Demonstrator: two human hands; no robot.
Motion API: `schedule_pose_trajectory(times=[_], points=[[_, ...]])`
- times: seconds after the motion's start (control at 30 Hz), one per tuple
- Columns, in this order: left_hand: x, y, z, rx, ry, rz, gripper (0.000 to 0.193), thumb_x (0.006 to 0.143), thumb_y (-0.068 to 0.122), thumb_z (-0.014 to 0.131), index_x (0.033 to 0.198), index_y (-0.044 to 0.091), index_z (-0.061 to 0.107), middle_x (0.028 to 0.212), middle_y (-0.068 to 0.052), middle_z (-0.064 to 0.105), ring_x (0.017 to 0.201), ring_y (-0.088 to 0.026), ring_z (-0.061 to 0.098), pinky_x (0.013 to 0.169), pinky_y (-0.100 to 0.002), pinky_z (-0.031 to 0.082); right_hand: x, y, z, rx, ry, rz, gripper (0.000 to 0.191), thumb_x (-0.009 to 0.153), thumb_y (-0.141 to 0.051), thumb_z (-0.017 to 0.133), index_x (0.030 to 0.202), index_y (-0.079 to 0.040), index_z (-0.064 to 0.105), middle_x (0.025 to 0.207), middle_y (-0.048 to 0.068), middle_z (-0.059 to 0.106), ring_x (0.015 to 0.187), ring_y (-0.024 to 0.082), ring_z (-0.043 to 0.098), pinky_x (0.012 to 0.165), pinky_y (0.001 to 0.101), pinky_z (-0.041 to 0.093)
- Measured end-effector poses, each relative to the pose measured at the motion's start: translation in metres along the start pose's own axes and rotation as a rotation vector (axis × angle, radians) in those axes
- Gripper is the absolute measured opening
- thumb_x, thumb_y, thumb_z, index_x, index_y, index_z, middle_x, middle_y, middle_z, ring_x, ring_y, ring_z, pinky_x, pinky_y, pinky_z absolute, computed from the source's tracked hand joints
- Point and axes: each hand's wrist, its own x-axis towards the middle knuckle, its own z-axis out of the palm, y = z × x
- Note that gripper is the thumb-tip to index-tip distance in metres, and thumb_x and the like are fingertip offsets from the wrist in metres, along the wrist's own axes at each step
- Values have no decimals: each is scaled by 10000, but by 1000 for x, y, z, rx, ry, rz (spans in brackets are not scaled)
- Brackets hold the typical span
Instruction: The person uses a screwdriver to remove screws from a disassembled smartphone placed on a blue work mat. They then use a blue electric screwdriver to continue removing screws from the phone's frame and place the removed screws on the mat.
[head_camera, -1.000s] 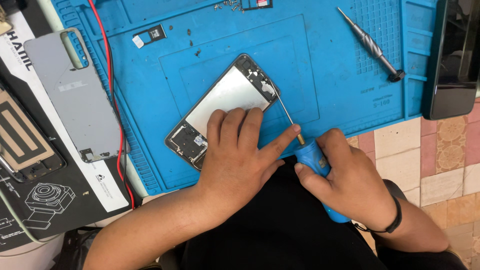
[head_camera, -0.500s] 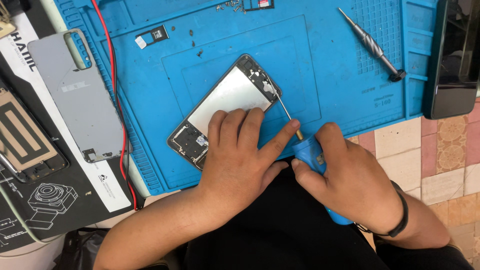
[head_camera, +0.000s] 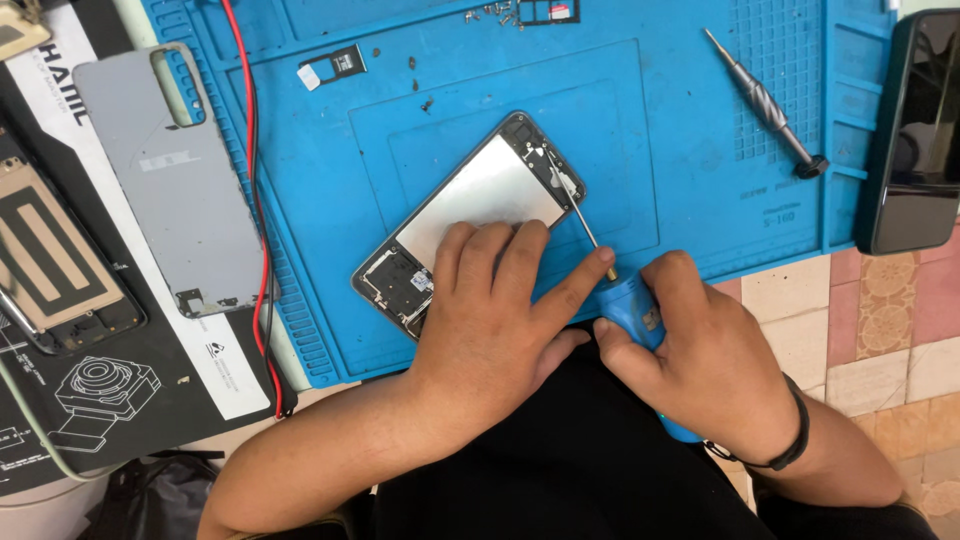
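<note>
Your right hand (head_camera: 705, 360) is clenched around the blue-handled screwdriver (head_camera: 630, 310), whose thin metal shaft slants up and left so that its tip rests at the upper right edge of the opened smartphone with its back cover off (head_camera: 470, 215). Your left hand (head_camera: 490, 320) lies flat with fingers spread, pressing down on the lower half of that phone, its index finger stretched beside the screwdriver shaft. The phone lies tilted in the middle of the blue silicone repair mat (head_camera: 320, 200) on the worktop. Further out, a slim grey metal screwdriver (head_camera: 765, 105) lies on the mat's right part, a dark phone (head_camera: 915, 130) sits just past the mat's right edge, and a grey plastic back cover (head_camera: 170, 180) lies to the left beside a red wire (head_camera: 252, 170).
</note>
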Motion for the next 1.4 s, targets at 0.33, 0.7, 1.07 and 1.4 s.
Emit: schedule_pose_trajectory(times=[0.33,0.7,1.07,1.4], points=[[0,3,3,28,9,-17,727,794,396,867,1447,215,602,1302,-203,475,1175,-382,461,1064,-582,382,-1,4,2,31,15,0,423,764,-238,762,964,30,503,573,159,602,454,277,654,394,388,494],[-2,4,7,44,6,-23,701,824,410,862,1463,284,603,1313,-208,470,1185,-369,458,1071,-565,386,-2,2,5,35,11,1,423,775,-241,767,940,29,485,532,144,578,425,262,630,374,378,474],[-4,4,10,62,8,-13,732,813,423,870,1475,302,581,1303,-213,472,1172,-368,459,1053,-564,392,-2,4,5,38,-3,30,435,768,-252,769,919,23,468,516,128,561,406,237,615,357,366,463],[-7,3,10,59,6,2,780,796,431,886,1496,320,560,1277,-219,466,1159,-370,462,1054,-567,405,-3,5,6,34,18,-26,421,770,-241,771,920,19,475,526,127,563,411,233,613,359,361,462]])
